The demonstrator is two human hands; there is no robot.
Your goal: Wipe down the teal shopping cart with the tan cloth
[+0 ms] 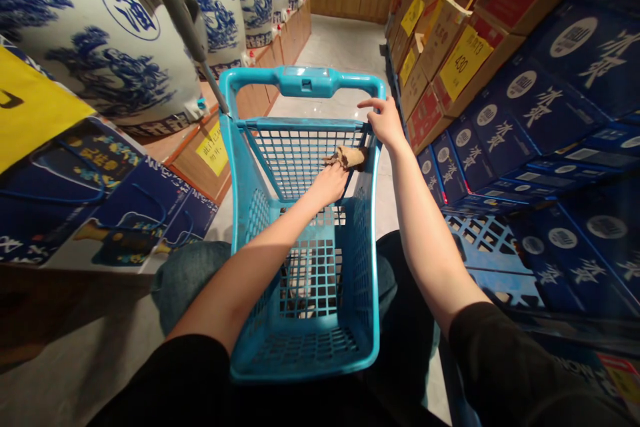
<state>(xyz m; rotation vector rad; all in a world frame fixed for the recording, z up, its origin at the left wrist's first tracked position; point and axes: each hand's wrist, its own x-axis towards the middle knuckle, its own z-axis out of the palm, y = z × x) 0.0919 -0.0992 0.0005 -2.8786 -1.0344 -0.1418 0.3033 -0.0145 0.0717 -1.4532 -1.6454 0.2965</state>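
Our right hand curls narrow fingers round the rim of the turquoise plastic mesh shopping basket, seemingly to steady it, while our left hand meets a crumpled tan object at the frame's centre, its grip impossible to tell.

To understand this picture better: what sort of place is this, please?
Probably a liquor shop: big blue-and-white porcelain jars with taps line one side, stacked cartons carry yellow price tags, and a blue shopping basket is at hand.
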